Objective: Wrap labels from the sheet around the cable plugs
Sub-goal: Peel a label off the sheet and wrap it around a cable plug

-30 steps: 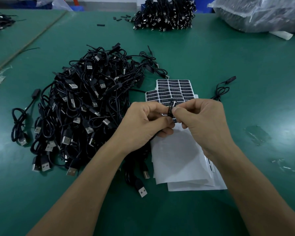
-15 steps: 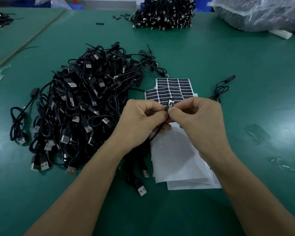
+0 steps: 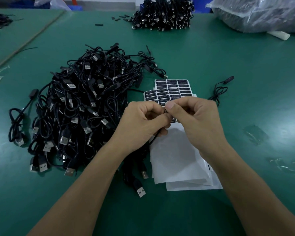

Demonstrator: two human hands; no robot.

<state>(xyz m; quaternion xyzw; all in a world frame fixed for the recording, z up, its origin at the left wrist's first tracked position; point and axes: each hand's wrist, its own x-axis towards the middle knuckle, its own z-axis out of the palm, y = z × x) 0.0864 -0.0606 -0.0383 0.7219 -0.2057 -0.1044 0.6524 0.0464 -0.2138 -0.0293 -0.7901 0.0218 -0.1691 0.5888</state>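
Left hand (image 3: pixel 143 124) and right hand (image 3: pixel 200 120) pinch one cable plug (image 3: pixel 165 111) — label sheet (image 3: pixel 172 89) print unreadable.

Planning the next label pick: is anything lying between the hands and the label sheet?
Nothing visible. The left hand and right hand sit right over the near rows of the label sheet, both pinching the cable plug. The cable pile lies left of it, off the rows that show; rows under the hands are hidden.

table (image 3: pixel 211 62): dark green | USB cable pile (image 3: pixel 85 106): black, silver plug tips | label sheet (image 3: pixel 174 89): black labels, white print | backing paper (image 3: pixel 177 159): white
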